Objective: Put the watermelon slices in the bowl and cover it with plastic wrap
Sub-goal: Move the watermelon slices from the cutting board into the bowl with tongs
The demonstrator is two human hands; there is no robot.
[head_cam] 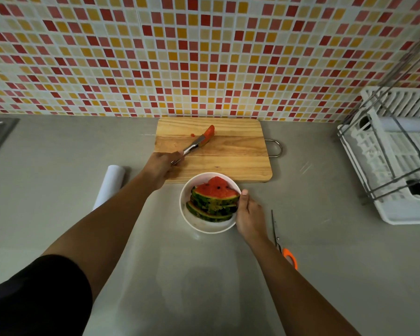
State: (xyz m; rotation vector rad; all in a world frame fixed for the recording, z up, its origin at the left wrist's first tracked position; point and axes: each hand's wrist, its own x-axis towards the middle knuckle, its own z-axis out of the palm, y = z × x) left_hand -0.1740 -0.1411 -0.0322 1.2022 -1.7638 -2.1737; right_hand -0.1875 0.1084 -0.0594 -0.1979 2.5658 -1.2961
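Left grip (164, 166) clasps steel tongs (192, 147) pinching the last red watermelon slice (209, 134) on the far wooden board (240, 151). Right grip (249, 214) holds the round white bowl (187, 192) by its rim. Next, I judge, the slice needs lifting into the bowl.

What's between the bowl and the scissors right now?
Head view: the right hand, thumb on the bowl rim, then bare counter up to the scissors.

Cutting board (228, 146): pale wood, visible grain, matt. Tongs (192, 147): bright polished metal. Bowl (204, 227): white, smooth, glossy. Countertop (325, 251): grey, smooth, faint sheen. Wall tiles (204, 57): glazed mosaic. Dish rack (395, 214): white plastic, metal wire frame. Scissors (275, 235): metal blades, orange plastic handle.
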